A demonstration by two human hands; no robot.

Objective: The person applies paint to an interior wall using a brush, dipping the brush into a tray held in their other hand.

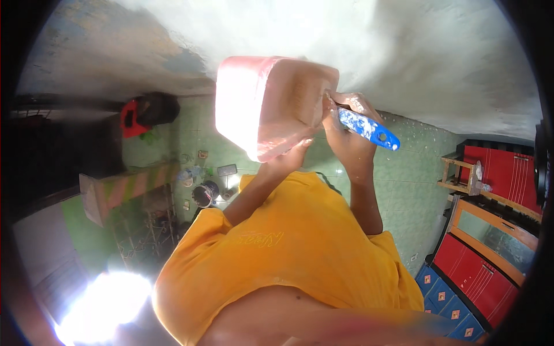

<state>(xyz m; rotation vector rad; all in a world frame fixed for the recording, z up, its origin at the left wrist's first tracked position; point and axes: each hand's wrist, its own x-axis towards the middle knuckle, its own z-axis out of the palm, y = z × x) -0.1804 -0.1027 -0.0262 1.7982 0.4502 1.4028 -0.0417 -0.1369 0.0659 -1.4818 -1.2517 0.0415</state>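
Observation:
A pink plastic tub (242,98) is raised in front of my chest, close to the wall. My left hand (290,157) is closed on the tub's near lower edge, most of its fingers hidden behind it. Smeared with white, my right hand (351,130) grips a paintbrush (369,128) against the tub's right side. The blue handle, spattered with white paint, points down to the right. The brush's bristles are hidden behind my hand and the tub. What the tub holds cannot be made out.
The wall (404,52) ahead is whitish, with bare grey-brown patches at left. Red cabinets (496,167) and a wooden stool (459,173) stand at right. On the green tiled floor (410,167), a dark bucket (205,194) and small items lie at left.

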